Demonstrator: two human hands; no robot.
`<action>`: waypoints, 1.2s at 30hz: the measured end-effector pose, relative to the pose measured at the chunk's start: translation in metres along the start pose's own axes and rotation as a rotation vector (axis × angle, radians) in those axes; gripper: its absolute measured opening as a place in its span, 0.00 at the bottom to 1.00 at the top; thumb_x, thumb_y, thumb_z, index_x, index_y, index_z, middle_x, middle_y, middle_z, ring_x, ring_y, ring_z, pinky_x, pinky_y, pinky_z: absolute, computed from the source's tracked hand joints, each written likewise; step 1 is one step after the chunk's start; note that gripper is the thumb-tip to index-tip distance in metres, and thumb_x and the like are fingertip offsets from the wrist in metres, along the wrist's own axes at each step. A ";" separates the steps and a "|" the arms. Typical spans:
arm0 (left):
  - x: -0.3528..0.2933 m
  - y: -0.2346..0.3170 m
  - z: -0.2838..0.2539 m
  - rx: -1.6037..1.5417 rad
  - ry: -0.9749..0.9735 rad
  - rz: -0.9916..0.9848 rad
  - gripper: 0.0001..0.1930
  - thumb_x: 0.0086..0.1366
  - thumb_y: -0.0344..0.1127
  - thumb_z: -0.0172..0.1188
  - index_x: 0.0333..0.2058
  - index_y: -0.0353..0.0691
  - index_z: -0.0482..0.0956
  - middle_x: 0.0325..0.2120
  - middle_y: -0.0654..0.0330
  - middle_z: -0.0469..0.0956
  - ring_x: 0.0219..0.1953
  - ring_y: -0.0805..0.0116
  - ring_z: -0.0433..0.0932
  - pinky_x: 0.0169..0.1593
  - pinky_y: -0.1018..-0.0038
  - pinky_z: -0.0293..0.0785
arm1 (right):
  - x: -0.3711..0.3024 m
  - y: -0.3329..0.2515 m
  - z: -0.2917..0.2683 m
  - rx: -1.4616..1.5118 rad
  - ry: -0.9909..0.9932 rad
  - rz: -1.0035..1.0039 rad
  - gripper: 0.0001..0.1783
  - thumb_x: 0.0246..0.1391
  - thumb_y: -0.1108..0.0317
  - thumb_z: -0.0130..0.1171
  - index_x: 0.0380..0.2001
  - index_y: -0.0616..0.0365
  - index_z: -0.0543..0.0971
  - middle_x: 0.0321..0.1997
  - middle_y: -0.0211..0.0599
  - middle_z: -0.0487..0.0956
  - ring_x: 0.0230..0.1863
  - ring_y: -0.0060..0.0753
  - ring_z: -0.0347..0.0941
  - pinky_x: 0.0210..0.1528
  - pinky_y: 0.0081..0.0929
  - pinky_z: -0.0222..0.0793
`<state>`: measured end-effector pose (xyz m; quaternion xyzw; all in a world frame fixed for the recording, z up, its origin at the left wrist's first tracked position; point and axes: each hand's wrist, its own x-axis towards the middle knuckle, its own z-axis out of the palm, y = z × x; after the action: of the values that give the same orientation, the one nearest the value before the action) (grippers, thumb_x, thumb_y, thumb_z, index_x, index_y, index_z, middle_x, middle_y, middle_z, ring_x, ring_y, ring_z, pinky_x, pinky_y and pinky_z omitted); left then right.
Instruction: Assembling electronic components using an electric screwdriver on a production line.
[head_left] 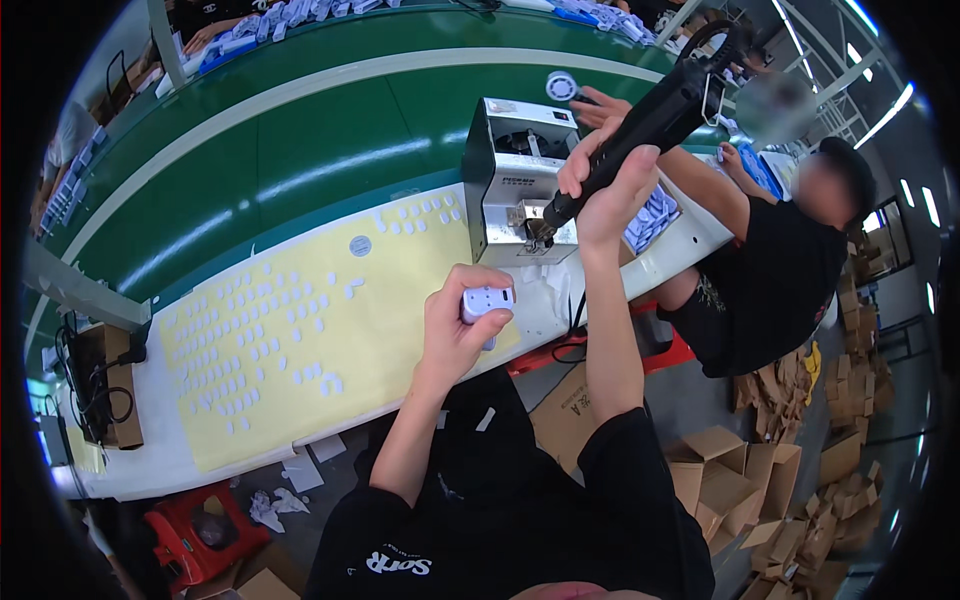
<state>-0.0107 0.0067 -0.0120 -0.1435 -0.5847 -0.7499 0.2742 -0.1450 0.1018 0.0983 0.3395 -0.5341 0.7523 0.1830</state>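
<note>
My left hand (pixel 447 330) is wrapped round a small pale lavender plastic housing (pixel 488 300), which has a dark slot and small holes on its upper face. My right hand (pixel 615 200) grips a black electric screwdriver (pixel 655 120), tilted with its bit down at the front of a screw feeder (pixel 482 190). The bit meets the feeder's metal pick-up block (pixel 532 222); whether a screw sits on it is too small to tell. Left of my left hand, many small white oval pieces (pixel 250 345) lie in rows on a yellow sheet (pixel 390 330).
A green conveyor (pixel 330 130) runs behind the table. At right, a co-worker in black (pixel 770 270) reaches past the feeder, with a round white part (pixel 562 87) at their hand. A bin of lavender parts (pixel 652 220) stands right of my forearm. Cardboard boxes (pixel 725 480) crowd the floor.
</note>
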 end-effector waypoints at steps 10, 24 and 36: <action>-0.001 0.000 -0.003 -0.069 0.013 -0.078 0.16 0.53 0.35 0.64 0.36 0.37 0.70 0.32 0.58 0.76 0.32 0.72 0.75 0.37 0.79 0.70 | -0.016 0.004 -0.002 -0.140 -0.031 0.067 0.33 0.55 0.33 0.36 0.32 0.58 0.62 0.14 0.32 0.63 0.11 0.21 0.56 0.14 0.19 0.55; 0.004 0.006 -0.001 -0.012 -0.013 -0.043 0.20 0.52 0.43 0.65 0.36 0.36 0.68 0.29 0.58 0.75 0.31 0.73 0.72 0.34 0.78 0.68 | -0.004 -0.109 0.038 0.453 -0.423 0.113 0.42 0.43 0.23 0.36 0.34 0.56 0.62 0.15 0.30 0.63 0.09 0.21 0.56 0.10 0.20 0.53; 0.002 0.017 -0.008 0.025 -0.057 -0.093 0.20 0.48 0.38 0.69 0.37 0.37 0.71 0.33 0.59 0.77 0.35 0.66 0.77 0.40 0.75 0.71 | -0.009 -0.090 0.060 0.458 -0.449 0.217 0.38 0.45 0.26 0.41 0.33 0.54 0.61 0.15 0.27 0.62 0.08 0.18 0.55 0.10 0.17 0.50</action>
<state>-0.0015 -0.0039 0.0010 -0.1342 -0.6076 -0.7501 0.2240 -0.0625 0.0798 0.1644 0.4701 -0.4114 0.7744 -0.1010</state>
